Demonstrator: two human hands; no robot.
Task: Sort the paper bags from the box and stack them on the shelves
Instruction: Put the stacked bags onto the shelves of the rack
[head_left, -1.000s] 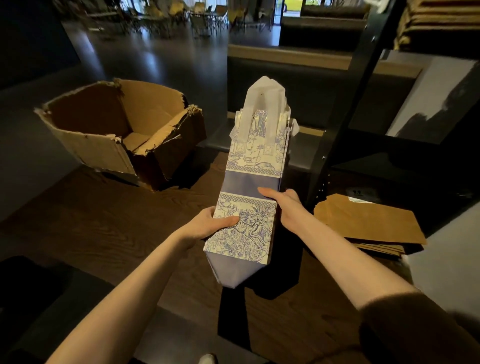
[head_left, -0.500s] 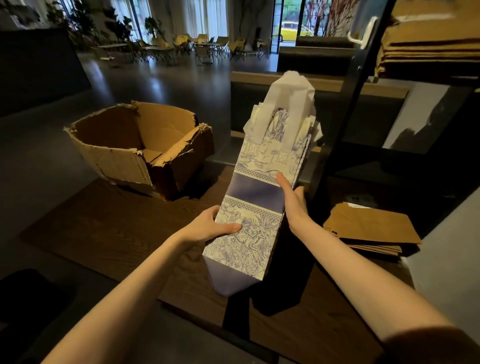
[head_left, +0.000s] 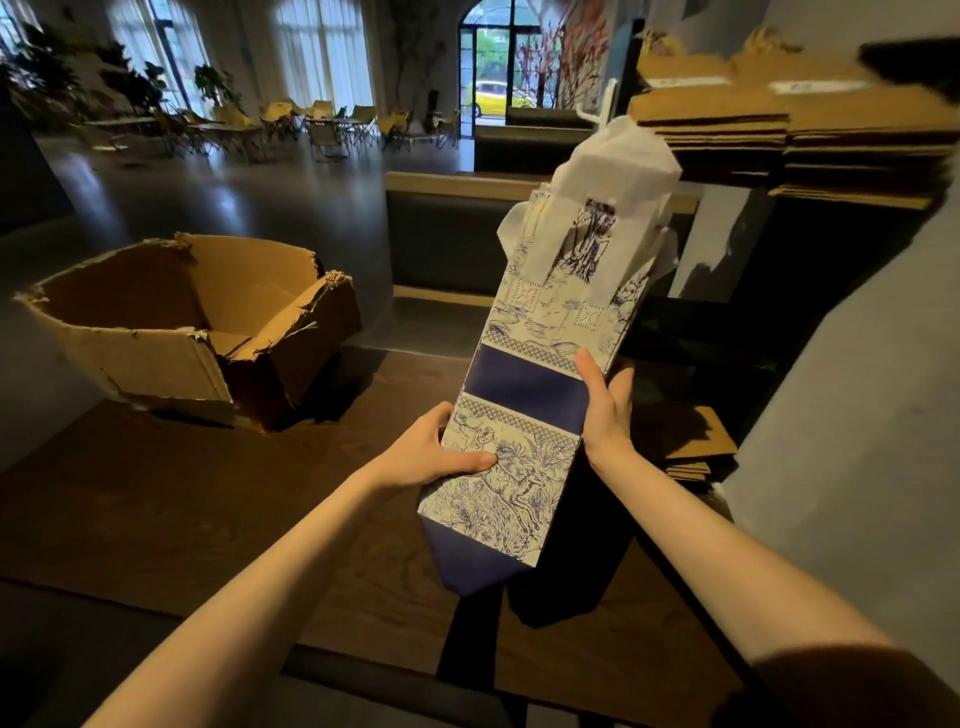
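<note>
1. The shelves (head_left: 644, 93) stand at the right as a dark frame. The upper shelf already carries flat stacks of brown paper bags (head_left: 789, 130), and a lower level holds a smaller brown pile (head_left: 691, 441). So a good part of the sorting looks done, judging by those stacks.

2. The desk (head_left: 208, 493) is dark wood and runs from the box across to the foot of the shelves.

3. The box (head_left: 171, 332), torn cardboard with ragged edges and one wall folded inward, sits on the far left part of the desk. No bags show inside it from this angle; its floor is only partly visible, so I cannot tell whether it is fully emptied.

4. The patterned bag (head_left: 524, 395), a folded blue-and-white printed bundle with white handles at the top, is held in the air above the desk. It tilts with its handle end up toward the upper shelf. It is not yet placed, and no matching printed stack shows on the shelves.

5. The left hand (head_left: 436, 457) grips the bundle's lower left edge, thumb laid across the printed face.

6. The right hand (head_left: 608, 410) clasps the right edge higher up, thumb on the front and fingers behind.
</note>
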